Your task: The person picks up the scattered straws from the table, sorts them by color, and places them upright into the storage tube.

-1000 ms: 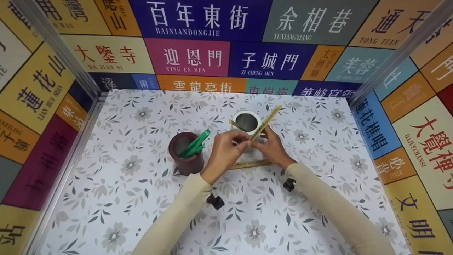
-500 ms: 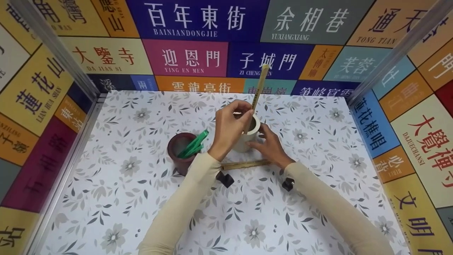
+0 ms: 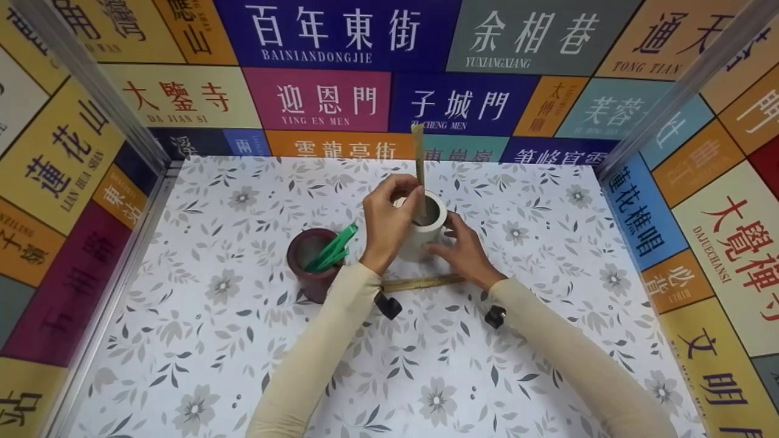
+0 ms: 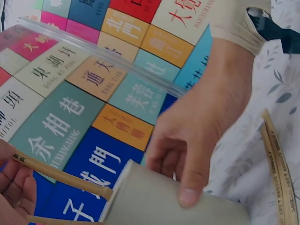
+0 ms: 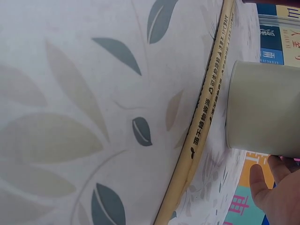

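Observation:
My left hand (image 3: 389, 216) pinches a thin tan stick (image 3: 420, 155) with black print, like a paper-wrapped straw. The stick stands nearly upright, its lower end at the mouth of a pale grey-white cup (image 3: 419, 243). Thumb and fingers of my right hand (image 3: 464, 246) grip the cup's side, as the left wrist view also shows. A second tan stick (image 4: 61, 220) reaches the cup's rim low in that view. On the table in front of the cup, a few similar printed sticks (image 5: 199, 126) lie together.
A maroon cup (image 3: 313, 283) holding several green sticks (image 3: 331, 250) stands left of my left wrist. The table wears a white floral cloth (image 3: 438, 359). Panels printed with coloured name signs (image 3: 331, 100) enclose the back and sides.
Both hands were at the stick in front of the cup. My left hand has carried it over the mouth and turned it upright, then lowered it. My right hand has moved onto the cup.

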A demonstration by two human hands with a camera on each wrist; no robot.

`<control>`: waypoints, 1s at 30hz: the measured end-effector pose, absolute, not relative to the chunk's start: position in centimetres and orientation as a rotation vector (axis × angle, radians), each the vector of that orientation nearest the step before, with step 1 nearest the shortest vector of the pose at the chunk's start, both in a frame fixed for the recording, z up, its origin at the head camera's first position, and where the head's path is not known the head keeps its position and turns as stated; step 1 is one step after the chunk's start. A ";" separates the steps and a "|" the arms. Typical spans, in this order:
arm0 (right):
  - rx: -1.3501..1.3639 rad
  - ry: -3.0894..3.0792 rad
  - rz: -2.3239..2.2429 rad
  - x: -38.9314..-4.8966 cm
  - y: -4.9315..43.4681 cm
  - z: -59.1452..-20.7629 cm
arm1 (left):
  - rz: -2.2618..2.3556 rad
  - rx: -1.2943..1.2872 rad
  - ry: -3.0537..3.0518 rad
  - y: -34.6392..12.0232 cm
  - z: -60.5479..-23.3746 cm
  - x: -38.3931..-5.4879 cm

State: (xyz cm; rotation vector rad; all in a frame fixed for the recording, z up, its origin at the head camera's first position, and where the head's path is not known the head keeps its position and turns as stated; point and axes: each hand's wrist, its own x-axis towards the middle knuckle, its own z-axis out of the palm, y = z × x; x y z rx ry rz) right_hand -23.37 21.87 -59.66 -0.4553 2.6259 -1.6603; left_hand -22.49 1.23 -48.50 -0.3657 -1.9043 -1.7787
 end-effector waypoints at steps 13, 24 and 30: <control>-0.455 2.619 -1.686 -23.4 21.8 -60.0 | -1.869 -0.275 -1.879 1.5 -52.0 -23.4; -0.446 2.612 -1.686 -23.3 21.7 -59.9 | -1.860 -0.217 -1.915 1.9 -54.2 -23.0; -0.435 2.614 -1.695 -23.2 21.7 -60.0 | -1.841 -0.206 -1.920 1.9 -54.8 -23.1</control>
